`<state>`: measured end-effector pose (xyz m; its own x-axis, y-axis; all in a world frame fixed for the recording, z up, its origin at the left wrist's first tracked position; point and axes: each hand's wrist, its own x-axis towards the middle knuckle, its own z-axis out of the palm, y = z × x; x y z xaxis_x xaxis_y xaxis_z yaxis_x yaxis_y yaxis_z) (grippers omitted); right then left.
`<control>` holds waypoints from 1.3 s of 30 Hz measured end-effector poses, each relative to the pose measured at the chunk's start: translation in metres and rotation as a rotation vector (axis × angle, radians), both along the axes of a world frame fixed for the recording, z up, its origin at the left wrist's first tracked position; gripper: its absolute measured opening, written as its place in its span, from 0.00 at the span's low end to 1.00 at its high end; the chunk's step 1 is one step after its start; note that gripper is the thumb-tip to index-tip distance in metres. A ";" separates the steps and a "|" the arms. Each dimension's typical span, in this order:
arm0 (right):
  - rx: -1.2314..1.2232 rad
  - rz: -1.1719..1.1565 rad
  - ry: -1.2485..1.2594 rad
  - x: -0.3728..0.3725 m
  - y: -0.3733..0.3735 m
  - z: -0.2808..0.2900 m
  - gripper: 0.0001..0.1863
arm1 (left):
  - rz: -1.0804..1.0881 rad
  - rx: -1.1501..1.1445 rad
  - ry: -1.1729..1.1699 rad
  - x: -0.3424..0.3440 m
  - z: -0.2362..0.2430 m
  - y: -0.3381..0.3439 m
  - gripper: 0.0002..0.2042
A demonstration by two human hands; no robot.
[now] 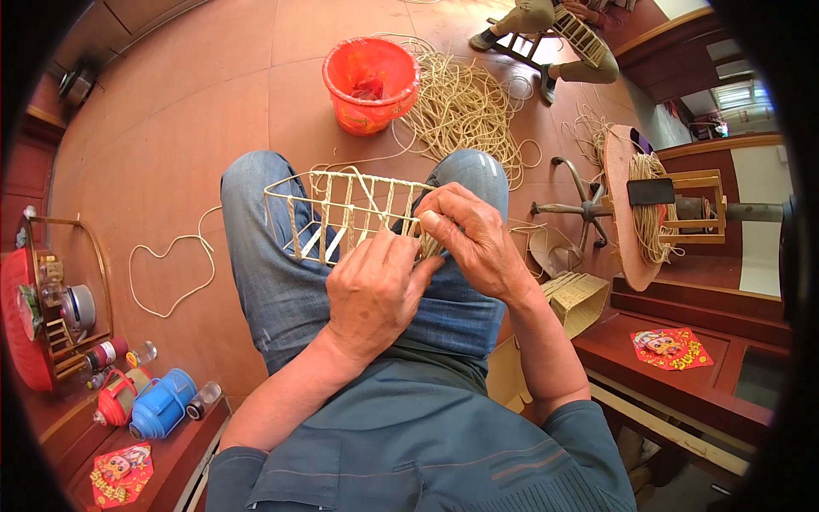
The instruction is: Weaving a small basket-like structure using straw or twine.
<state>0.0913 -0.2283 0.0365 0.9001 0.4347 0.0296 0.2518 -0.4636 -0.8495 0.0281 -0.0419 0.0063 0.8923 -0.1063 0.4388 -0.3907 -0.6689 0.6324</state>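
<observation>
Head view: left hand [373, 293] and right hand [472, 239] both closed on wicker frame [341, 213].

Near end of basket frame [345, 213] hidden behind both hands; seated person [554, 34] cut off by top edge.

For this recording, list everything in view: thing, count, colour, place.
woven cane basket frame: one, pale tan, on the lap, in both hands
red plastic bucket: one, floor ahead
loose cane cord pile: one, tan, right of bucket
single cord loop: one, tan, floor left
blue flask: one, lower left
red flask: one, beside blue flask
cord reel on stand: one, tan, right
finished woven basket: one, tan, right floor
another person's legs: top
left hand: gripping frame
right hand: gripping frame
</observation>
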 end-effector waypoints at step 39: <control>0.174 -0.279 -0.028 -0.014 0.027 -0.014 0.06 | 0.309 0.120 -0.142 0.049 0.077 0.136 0.11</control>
